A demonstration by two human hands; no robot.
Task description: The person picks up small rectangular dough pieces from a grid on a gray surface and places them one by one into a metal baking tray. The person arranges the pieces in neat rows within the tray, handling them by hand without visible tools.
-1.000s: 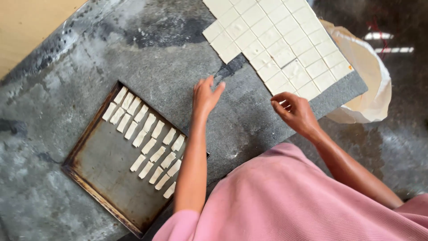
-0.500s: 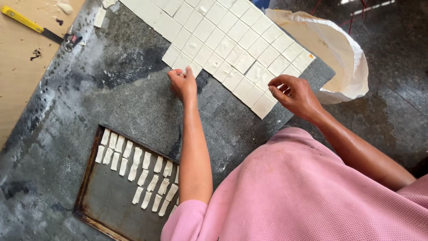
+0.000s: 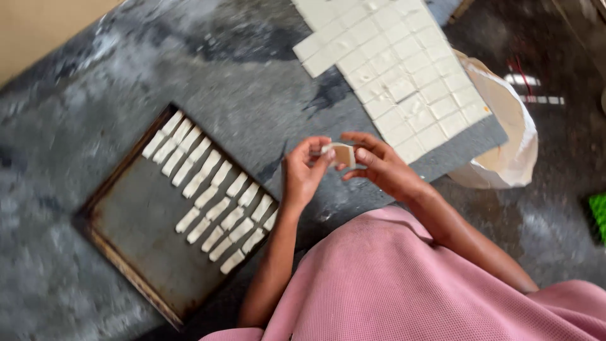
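Note:
A small pale dough square [image 3: 344, 153] is held between my left hand [image 3: 303, 173] and my right hand [image 3: 379, 165], both pinching it with the fingertips above the grey stone table [image 3: 82, 88]. Beyond the hands lies a sheet of rolled dough [image 3: 391, 63] cut into a grid of squares. At lower left sits a dark metal baking tray [image 3: 136, 243] with two rows of folded dough pieces [image 3: 211, 189] along its upper right side.
A white sack [image 3: 508, 136] stands open on the floor by the table's right corner. Pink cloth [image 3: 404, 284] covers my lap at the bottom. A green object [image 3: 598, 211] shows at the right edge.
Both hands have come back from the cut dough sheet toward my body and now hold one square between them. The camera view has swung, bringing the tray more into view.

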